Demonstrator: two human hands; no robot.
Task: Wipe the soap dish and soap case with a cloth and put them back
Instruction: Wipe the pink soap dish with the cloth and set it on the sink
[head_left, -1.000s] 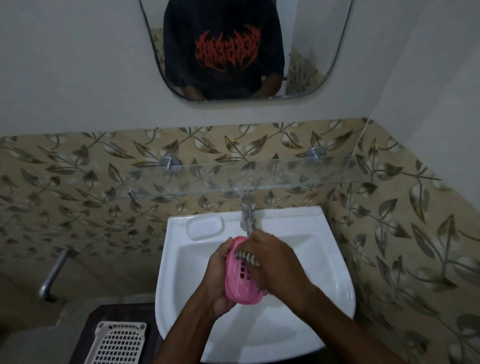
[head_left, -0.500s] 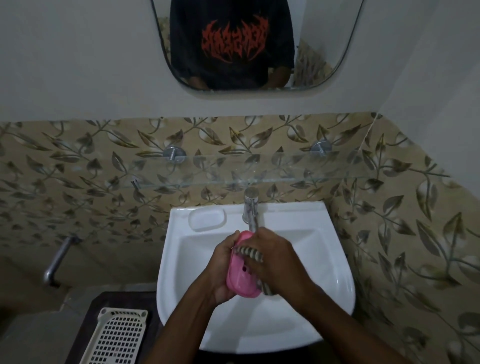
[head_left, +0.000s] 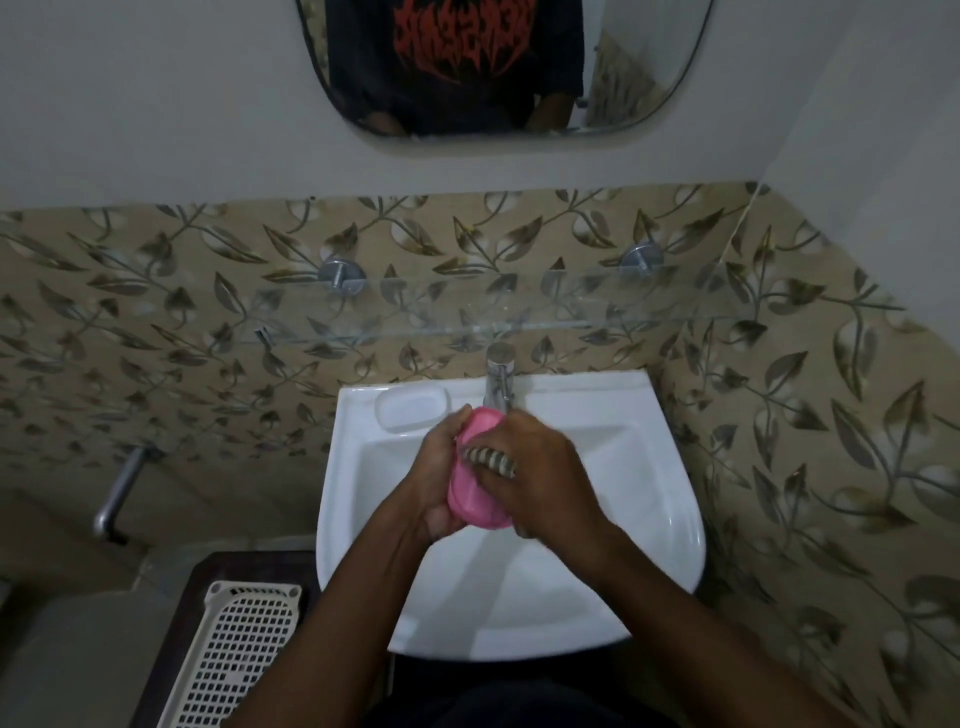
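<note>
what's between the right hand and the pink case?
A striped cloth: the right hand holds it against the pink case over the sink. Head view shows it.

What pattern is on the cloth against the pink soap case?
Striped, dark grey and pale bands, on the small cloth; head view shows it.

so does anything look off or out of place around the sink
Nothing stands out. The left hand holds the pink plastic soap case over the white ceramic basin while the right hand presses a striped cloth on it; no spill or damage shows.
</note>
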